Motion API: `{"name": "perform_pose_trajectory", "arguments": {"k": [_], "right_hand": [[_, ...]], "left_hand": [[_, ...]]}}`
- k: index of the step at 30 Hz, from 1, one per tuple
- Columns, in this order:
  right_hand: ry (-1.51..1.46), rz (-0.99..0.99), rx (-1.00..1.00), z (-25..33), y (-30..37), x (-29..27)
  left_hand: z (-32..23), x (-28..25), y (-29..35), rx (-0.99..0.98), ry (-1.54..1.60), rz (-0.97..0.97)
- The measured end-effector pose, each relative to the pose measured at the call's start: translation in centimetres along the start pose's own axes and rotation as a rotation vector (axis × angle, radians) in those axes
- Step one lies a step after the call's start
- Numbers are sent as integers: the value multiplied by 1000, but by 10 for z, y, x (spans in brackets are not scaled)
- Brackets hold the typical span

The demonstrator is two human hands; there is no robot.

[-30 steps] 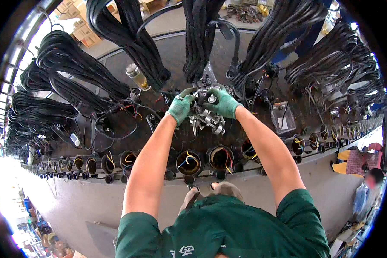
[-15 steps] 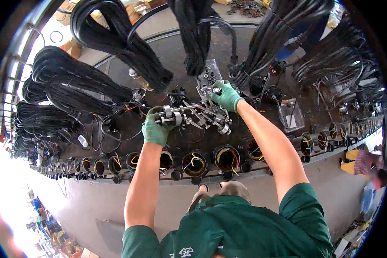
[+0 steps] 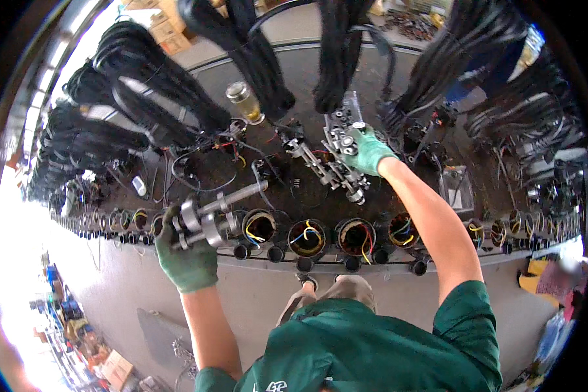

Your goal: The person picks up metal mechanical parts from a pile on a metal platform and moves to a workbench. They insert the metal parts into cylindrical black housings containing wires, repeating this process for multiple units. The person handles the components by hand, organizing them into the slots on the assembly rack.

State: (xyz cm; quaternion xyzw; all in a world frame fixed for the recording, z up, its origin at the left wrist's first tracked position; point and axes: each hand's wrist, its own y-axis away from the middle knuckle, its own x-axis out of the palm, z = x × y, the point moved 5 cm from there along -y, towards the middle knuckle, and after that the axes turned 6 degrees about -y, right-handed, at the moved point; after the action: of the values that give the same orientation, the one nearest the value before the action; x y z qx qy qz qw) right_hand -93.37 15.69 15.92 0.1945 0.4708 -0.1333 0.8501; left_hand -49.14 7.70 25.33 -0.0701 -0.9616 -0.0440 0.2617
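At the near left, my gloved left hand [image 3: 186, 264] is closed round several steel shafts [image 3: 206, 219] with thick round collars. They have been lifted off the bench and point right. My gloved right hand [image 3: 374, 155] is closed over small round metal parts [image 3: 349, 145], which look like bearings; the grip is partly hidden. It is beside a heap of similar shafts [image 3: 330, 171] lying on the dark bench. Just beyond that hand, a clear plastic tray [image 3: 353, 103] holds small ring-shaped parts.
Thick black cable bundles [image 3: 157, 78] hang along the far side. Dark round housings [image 3: 307, 239] with coloured wires line the near edge. A jar of yellowish liquid [image 3: 245, 104] stands behind the heap. To the right lies a clear bag [image 3: 457, 186].
My left hand has moved left and nearer to me, carrying shafts away from the heap. My right hand stays by the heap and tray. The view has shifted somewhat.
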Motion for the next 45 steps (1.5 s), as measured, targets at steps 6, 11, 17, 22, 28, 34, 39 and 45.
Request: {"name": "perform_pose_trajectory", "arguments": {"k": [6,11,17,22,28,34,39,45], "right_hand": [[82,-148,-128,23,41,3],[-37,-288,-627,208,161,19],[-697,453,-581,381,225,185],[-772,398,-554,431,227,252],[-277,31,-648,462,216,247],[-554,-74,-831,496,187,244],[-1054,317,-584,522,150,267],[-765,160,-703,547,126,287]], "left_hand": [[10,-133,69,-163,64,-170],[16,-165,86,-248,62,4],[-38,-192,76,45,-252,180],[-56,-244,65,237,-452,139],[-60,-267,44,71,-222,10],[-98,-269,-6,166,-99,220],[-123,-284,-49,166,-360,316],[-108,-310,-74,49,-329,151]]}}
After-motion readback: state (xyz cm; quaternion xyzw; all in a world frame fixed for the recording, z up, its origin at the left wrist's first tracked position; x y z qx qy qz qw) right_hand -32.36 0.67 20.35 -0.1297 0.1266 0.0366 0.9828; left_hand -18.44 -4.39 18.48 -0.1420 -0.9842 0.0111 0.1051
